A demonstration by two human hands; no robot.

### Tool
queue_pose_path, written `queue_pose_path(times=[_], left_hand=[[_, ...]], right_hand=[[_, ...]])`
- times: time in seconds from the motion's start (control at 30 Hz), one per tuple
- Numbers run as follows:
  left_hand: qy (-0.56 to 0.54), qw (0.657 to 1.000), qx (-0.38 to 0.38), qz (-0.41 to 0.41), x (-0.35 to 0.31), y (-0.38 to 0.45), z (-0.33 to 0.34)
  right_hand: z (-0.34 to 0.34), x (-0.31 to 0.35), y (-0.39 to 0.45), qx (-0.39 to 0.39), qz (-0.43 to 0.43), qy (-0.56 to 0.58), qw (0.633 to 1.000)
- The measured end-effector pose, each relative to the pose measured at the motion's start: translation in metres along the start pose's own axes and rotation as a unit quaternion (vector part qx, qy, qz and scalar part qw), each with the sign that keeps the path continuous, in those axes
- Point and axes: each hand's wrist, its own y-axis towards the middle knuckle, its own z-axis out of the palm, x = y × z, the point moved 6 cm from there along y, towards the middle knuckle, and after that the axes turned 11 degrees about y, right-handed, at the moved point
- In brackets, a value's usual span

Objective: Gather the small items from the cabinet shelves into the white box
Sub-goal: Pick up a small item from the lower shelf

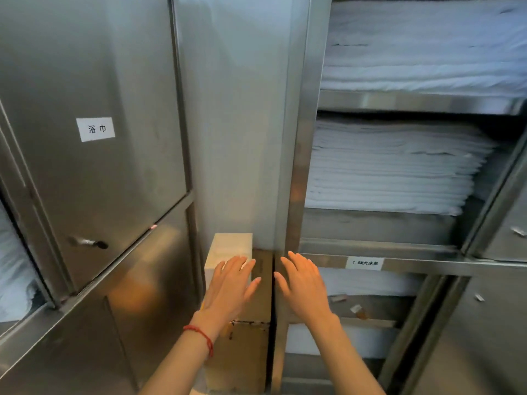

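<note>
A white box [228, 246] stands on a brown cardboard carton [248, 346] in the gap between two steel cabinets. My left hand [231, 286], with a red string at the wrist, reaches over the white box with straight spread fingers. My right hand [305, 283] is open beside it, in front of the right cabinet's steel post. Two small items [339, 298] [360, 311] lie on a lower shelf of the open right cabinet, right of my right hand. Neither hand holds anything.
The right cabinet's upper shelves hold stacked white linen [393, 169]. A labelled steel door [94, 155] with a handle [88, 242] stands at the left. Another steel door [510, 212] hangs open at the far right.
</note>
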Motion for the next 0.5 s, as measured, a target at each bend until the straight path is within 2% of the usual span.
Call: queue_pose_path(times=[0.17,0.5], left_hand=[[-0.043,0.998,0.022,0.05,-0.043,0.001,0.004],[-0.082,0.992,-0.026,0.097,-0.133,0.015,-0.009]], right_hand=[[-0.02,-0.033,-0.03,-0.019,0.049,-0.025,0.998],[-0.07,-0.097,-0.071,-0.055,0.088,-0.053,0.993]])
